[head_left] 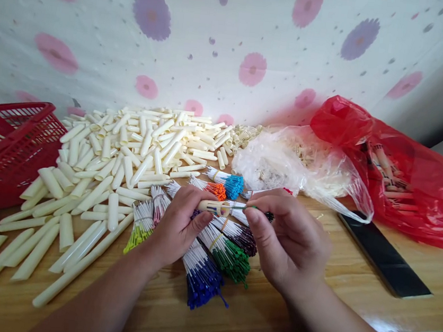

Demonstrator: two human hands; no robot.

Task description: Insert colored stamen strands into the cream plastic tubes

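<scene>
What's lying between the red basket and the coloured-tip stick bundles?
In the head view, a heap of cream tubes covers the table between the red basket and the bundles.

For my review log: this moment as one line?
left hand: holds tube | right hand: pinches green stick at tube end | below: bundles

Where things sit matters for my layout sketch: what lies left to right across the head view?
Red basket, pile of cream tubes, left hand gripping a short tube, right hand pinching a green-tipped stick, red plastic bag.
</scene>
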